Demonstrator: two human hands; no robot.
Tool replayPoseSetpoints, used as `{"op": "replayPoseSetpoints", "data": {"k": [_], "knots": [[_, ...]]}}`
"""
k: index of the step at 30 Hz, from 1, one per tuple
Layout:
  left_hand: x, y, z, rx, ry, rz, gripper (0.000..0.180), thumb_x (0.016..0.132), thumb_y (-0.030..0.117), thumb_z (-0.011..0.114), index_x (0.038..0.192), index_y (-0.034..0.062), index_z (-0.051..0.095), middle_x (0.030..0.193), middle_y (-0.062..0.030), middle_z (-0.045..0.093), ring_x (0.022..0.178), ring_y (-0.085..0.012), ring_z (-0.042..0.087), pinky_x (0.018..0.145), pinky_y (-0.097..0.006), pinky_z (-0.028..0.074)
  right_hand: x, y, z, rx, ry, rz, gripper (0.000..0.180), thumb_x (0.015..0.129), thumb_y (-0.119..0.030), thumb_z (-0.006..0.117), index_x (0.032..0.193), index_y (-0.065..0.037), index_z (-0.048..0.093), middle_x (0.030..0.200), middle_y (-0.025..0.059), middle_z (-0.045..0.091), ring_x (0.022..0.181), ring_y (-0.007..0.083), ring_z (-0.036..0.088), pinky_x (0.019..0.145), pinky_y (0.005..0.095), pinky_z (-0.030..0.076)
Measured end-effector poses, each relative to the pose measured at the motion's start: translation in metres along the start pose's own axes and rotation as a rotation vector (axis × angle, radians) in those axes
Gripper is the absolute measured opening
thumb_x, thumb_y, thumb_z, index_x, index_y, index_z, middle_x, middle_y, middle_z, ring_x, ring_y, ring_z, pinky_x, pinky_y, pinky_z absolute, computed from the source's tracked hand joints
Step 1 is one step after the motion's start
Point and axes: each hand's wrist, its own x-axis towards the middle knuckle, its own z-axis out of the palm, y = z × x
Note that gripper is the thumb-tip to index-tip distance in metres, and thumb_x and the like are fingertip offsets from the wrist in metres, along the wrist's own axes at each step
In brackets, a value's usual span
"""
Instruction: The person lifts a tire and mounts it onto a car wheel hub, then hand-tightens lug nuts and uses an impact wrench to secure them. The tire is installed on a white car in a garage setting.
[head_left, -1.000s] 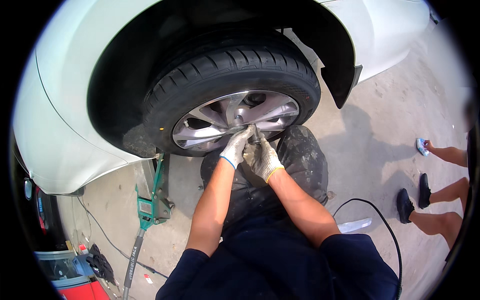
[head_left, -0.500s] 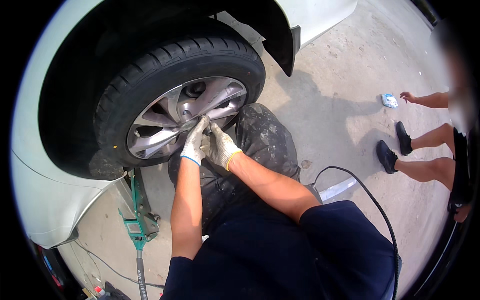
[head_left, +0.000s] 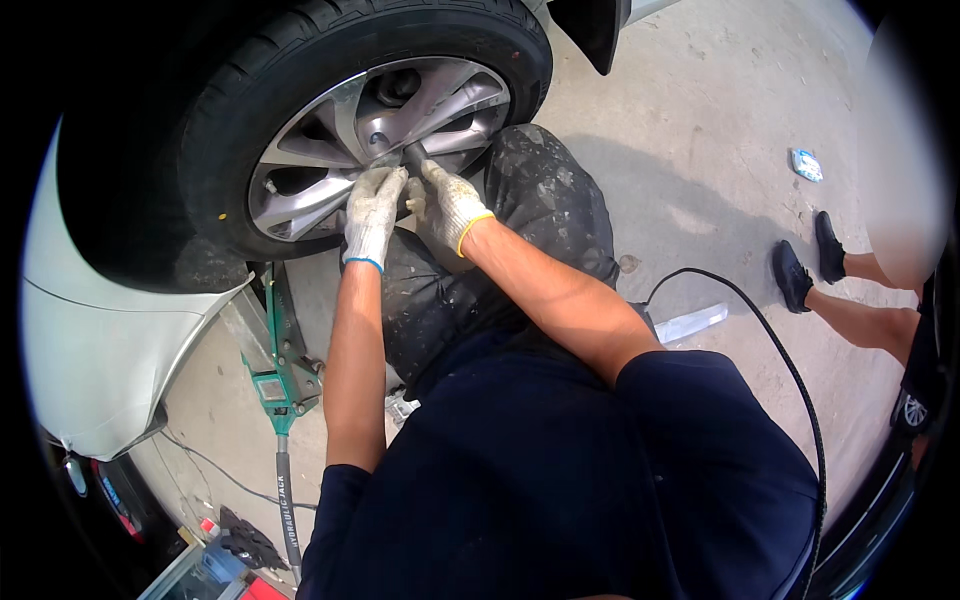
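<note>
A white car's wheel, with a black tyre (head_left: 300, 40) and a silver alloy rim (head_left: 330, 150), fills the top left. Both my hands wear grubby white work gloves and meet at the hub. My left hand (head_left: 372, 212) and my right hand (head_left: 448, 207) are closed around a dark wrench or socket tool (head_left: 413, 155) that points into the centre of the rim. My knee in stained dark trousers (head_left: 540, 200) sits just right of the wheel.
A green hydraulic floor jack (head_left: 280, 370) stands under the car body at lower left, its handle running toward me. A black hose (head_left: 770, 340) curves over the concrete on the right. Another person's legs in dark shoes (head_left: 800, 275) stand at the right edge.
The view has shifted so the wheel sits higher and further left. My hands stay together at the wheel hub on the tool.
</note>
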Motion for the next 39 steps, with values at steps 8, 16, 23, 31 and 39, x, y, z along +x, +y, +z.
{"op": "replayPoseSetpoints", "data": {"k": [8, 16, 23, 31, 39], "knots": [[-0.061, 0.160, -0.077, 0.390, 0.508, 0.815, 0.025, 0.088, 0.007, 0.075, 0.112, 0.0024, 0.069, 0.107, -0.0110, 0.073, 0.094, -0.0188, 0.069, 0.089, -0.032, 0.055, -0.002, -0.007, -0.005, -0.044, 0.018, 0.059, 0.043, 0.101, -0.044, 0.058, 0.099, -0.001, 0.059, 0.078, 0.0070, 0.061, 0.062, 0.0196, 0.060, 0.059, 0.0331, 0.057], [-0.015, 0.171, -0.119, 0.638, 0.929, 0.734, 0.052, 0.091, 0.041, 0.069, 0.123, -0.0002, 0.065, 0.123, -0.0203, 0.064, 0.117, -0.0354, 0.060, 0.104, -0.046, 0.046, -0.008, -0.013, -0.007, 0.034, 0.029, 0.134, 0.044, 0.103, -0.043, 0.055, 0.100, 0.000, 0.059, 0.076, 0.0076, 0.063, 0.058, 0.0188, 0.061, 0.058, 0.0351, 0.058], [0.000, 0.157, -0.120, 0.656, 0.979, 0.861, 0.051, 0.091, 0.041, 0.067, 0.122, 0.0003, 0.065, 0.122, -0.0210, 0.065, 0.116, -0.0372, 0.060, 0.103, -0.046, 0.046, -0.009, -0.016, -0.006, -0.004, 0.011, 0.174, 0.040, 0.101, -0.042, 0.058, 0.101, -0.002, 0.059, 0.081, 0.0071, 0.063, 0.060, 0.0185, 0.061, 0.060, 0.0336, 0.058], [-0.002, 0.159, -0.116, 0.654, 0.998, 0.862, 0.048, 0.091, 0.037, 0.068, 0.123, 0.0009, 0.066, 0.122, -0.0205, 0.065, 0.117, -0.0364, 0.059, 0.104, -0.046, 0.046, -0.002, -0.015, -0.009, -0.010, -0.023, 0.144, 0.036, 0.100, -0.039, 0.062, 0.100, -0.003, 0.060, 0.078, 0.0056, 0.063, 0.062, 0.0170, 0.062, 0.059, 0.0325, 0.058], [0.013, 0.150, -0.128, 0.639, 0.985, 0.953, 0.051, 0.090, 0.043, 0.068, 0.120, 0.0010, 0.068, 0.119, -0.0216, 0.066, 0.112, -0.0383, 0.062, 0.101, -0.047, 0.047, 0.006, -0.014, -0.017, -0.077, -0.015, 0.114, 0.034, 0.103, -0.038, 0.054, 0.110, -0.005, 0.057, 0.095, 0.0126, 0.065, 0.078, 0.0249, 0.065, 0.070, 0.0416, 0.059]]}}
